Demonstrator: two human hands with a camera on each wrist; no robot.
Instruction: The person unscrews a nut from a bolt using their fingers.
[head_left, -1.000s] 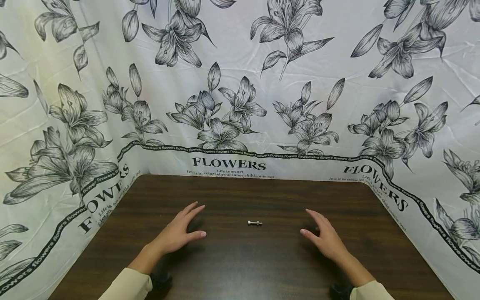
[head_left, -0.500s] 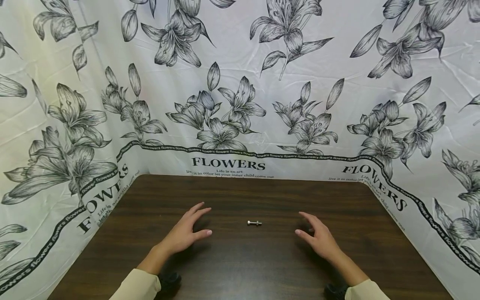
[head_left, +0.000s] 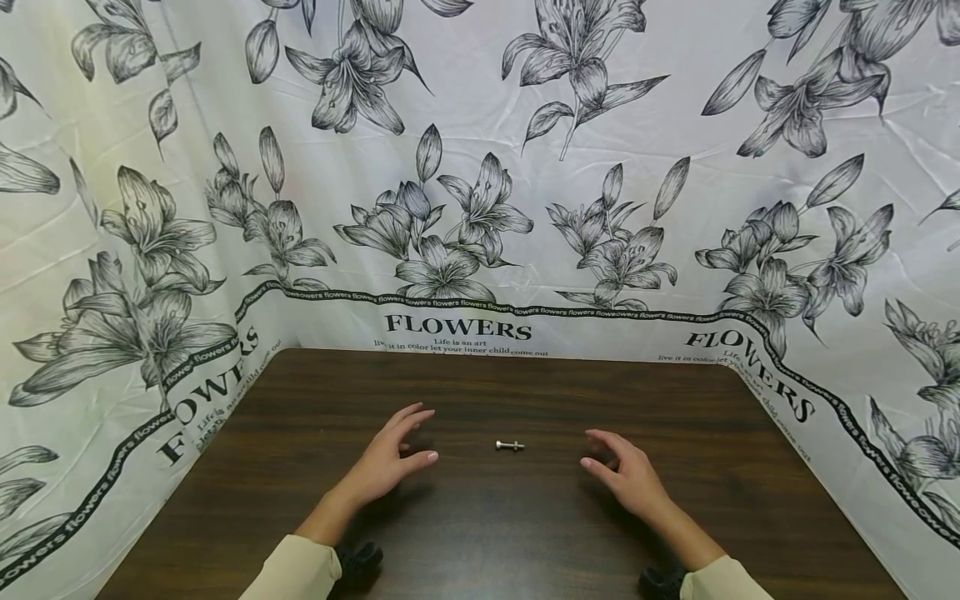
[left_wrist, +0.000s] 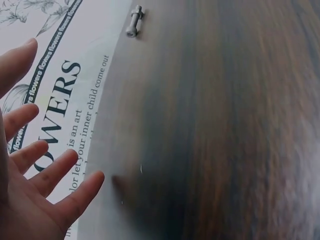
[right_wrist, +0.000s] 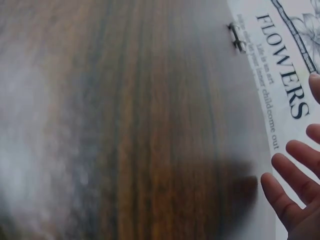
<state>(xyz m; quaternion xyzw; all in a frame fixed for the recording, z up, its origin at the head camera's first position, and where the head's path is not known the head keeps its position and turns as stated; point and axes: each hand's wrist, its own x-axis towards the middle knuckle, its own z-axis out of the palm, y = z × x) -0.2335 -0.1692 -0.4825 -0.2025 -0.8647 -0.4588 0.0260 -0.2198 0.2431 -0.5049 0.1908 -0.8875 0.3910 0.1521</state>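
A small silver bolt (head_left: 510,446) with a nut threaded on its shank lies on its side on the dark wooden table (head_left: 480,533). To its left, my left hand (head_left: 386,458) hovers over the table, fingers spread and relaxed, holding nothing. My right hand (head_left: 630,475) is on the other side of the bolt, its fingers loosely bent, also holding nothing. Neither hand touches the bolt. In the left wrist view the bolt (left_wrist: 134,22) appears at the top, beyond the left hand (left_wrist: 40,195). The right wrist view has the bolt (right_wrist: 236,38) near the upper right, blurred, above the right hand (right_wrist: 300,195).
A white curtain (head_left: 540,242) with black flower drawings and lettering rises along the table's back and sides. Pale sleeves (head_left: 296,571) cover both forearms, and a dark device (head_left: 360,562) sits under each wrist.
Both hands have moved inward toward the bolt, the left one rightward and the right one leftward. The bolt stays where it was on the table.
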